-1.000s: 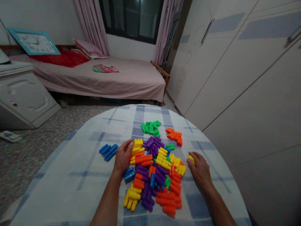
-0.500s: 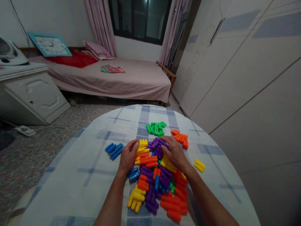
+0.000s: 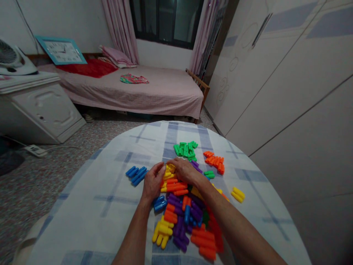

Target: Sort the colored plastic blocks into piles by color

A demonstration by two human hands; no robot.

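A home bedroom (bed (image 3: 165, 88), wardrobe (image 3: 289, 110))

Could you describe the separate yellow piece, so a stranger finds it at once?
Start at the clothed table. On its right side, past the right arm, nearer the viewer than the orange group, lies the yellow piece. Unlike other yellow ones, it lies outside the pile.

Free room lies left of blue pieces (image 3: 139, 177); mixed pile (image 3: 187, 215) blocks centre.

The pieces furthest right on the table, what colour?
The pieces are yellow, clearest in the head view.
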